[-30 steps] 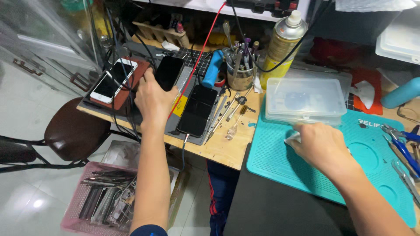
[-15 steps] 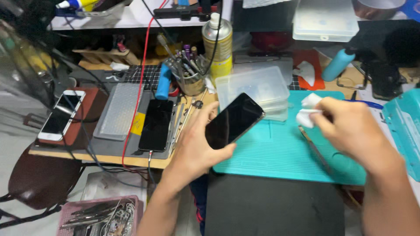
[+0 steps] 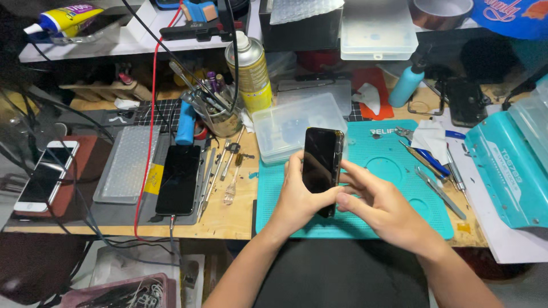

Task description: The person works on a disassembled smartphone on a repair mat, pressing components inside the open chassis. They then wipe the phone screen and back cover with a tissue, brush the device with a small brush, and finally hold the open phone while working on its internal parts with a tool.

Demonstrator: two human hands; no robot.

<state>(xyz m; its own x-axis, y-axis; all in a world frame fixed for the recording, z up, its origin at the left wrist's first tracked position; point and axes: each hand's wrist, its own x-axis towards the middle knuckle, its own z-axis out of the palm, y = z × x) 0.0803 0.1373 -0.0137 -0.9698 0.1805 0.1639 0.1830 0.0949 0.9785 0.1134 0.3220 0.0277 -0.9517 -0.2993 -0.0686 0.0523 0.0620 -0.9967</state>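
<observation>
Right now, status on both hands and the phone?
Left hand grips black phone upright over teal mat. Right hand touches its edge. Clear plastic box just behind.

My wooden workbench (image 3: 228, 214) runs across the view, cluttered, with a teal work mat (image 3: 394, 165) laid on it. White shelf (image 3: 85, 48) along the back, upper left, cables hanging over it. Grey floor (image 3: 14, 171) shows at far left past the bench edge. Pink tray (image 3: 123, 294) sits low at bottom left. Light is even from above, back shelf area dim.
</observation>
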